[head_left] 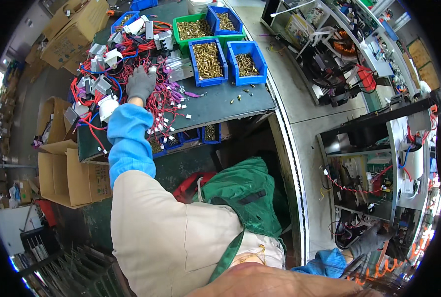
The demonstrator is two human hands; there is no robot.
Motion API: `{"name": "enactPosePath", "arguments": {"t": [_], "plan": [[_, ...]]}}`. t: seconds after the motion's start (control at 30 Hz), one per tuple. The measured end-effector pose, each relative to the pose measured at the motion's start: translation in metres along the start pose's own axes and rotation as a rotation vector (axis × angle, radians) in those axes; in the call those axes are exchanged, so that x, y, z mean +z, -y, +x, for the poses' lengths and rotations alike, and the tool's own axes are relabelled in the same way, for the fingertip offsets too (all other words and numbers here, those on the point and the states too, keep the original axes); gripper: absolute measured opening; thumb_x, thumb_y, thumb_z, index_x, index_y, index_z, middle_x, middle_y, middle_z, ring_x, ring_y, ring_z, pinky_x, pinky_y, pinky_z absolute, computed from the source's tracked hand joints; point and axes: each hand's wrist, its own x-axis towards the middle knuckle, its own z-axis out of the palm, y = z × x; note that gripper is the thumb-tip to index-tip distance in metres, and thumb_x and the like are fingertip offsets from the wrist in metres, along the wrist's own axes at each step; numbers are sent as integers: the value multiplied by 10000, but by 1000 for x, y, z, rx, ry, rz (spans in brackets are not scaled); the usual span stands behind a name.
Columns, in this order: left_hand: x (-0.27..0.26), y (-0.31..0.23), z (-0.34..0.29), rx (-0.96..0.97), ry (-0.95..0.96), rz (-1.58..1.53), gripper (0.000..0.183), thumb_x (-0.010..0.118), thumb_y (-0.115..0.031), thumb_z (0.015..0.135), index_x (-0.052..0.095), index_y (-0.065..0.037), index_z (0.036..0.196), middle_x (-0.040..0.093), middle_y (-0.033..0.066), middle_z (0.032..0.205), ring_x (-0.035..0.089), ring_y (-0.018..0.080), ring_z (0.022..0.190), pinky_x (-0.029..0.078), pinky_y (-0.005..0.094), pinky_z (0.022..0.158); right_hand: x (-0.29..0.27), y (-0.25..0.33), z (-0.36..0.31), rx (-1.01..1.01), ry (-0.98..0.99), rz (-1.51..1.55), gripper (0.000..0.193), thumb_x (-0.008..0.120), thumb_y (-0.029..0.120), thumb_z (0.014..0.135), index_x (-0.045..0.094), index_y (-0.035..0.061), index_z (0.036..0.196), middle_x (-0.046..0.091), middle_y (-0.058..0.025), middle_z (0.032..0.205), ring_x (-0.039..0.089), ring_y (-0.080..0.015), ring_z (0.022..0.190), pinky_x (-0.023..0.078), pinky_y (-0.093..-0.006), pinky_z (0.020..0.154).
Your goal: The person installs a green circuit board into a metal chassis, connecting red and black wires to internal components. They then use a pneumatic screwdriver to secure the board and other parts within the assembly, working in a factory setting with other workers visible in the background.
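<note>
My left hand (pixel 140 85), in a grey glove with a blue sleeve cover, reaches over the dark bench. Its fingers are apart and lie on a heap of thin red wires (pixel 163 106) with small white connectors. Purple-sleeved leads (pixel 176 91) lie just right of it, and white round parts and silver boxes with red and blue wires (pixel 101 84) are to its left. My right hand (pixel 371 241), gloved in dark grey, is low at the right beside an open metal chassis (pixel 361 173) with circuit boards and wires. Its fingers blend into the dark parts, so their grip is hidden.
Blue bins (pixel 224 64) and a green bin (pixel 181 45) of brass-coloured fasteners stand on the bench (pixel 220 106); a few loose ones lie near its edge. Another open chassis (pixel 324 54) stands at the far right. Cardboard boxes (pixel 74 173) are on the left. A metal-edged line of units runs along the right.
</note>
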Motion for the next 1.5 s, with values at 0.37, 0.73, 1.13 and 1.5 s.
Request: {"name": "enactPosePath", "arguments": {"t": [0.37, 0.73, 1.13, 1.5], "plan": [[-50, 119, 78, 204, 424, 277, 357, 577, -246, 775, 626, -115, 1103, 642, 165, 1074, 603, 329, 1022, 473, 395, 868, 1, -9, 6, 12, 82, 27, 623, 564, 365, 885, 338, 80, 1390, 489, -182, 1315, 540, -356, 1131, 449, -420, 925], [-71, 42, 9, 299, 112, 375, 236, 527, -195, 830, 659, -157, 1022, 625, 112, 1074, 592, 305, 1007, 486, 450, 839, 8, -12, 9, 92, 86, -14, 633, 602, 256, 878, 307, 35, 1392, 462, -227, 1326, 528, -337, 1159, 470, -382, 914], [-118, -18, 53, 148, -753, -697, 293, 547, -307, 875, 559, -19, 928, 626, 226, 887, 610, 384, 792, 458, 468, 711, 5, -6, -1, -58, 92, 240, 557, 567, 239, 894, 330, 41, 1358, 454, -215, 1328, 522, -350, 1149, 448, -388, 933], [-267, -301, -150, 1236, -348, -1480, 90, 556, -127, 881, 560, -37, 885, 587, 40, 707, 587, 140, 618, 435, 301, 519, -76, 60, -30, -148, 303, 728, 358, 531, 54, 868, 559, 24, 1223, 625, -108, 1113, 574, -179, 997, 444, -295, 881]]}}
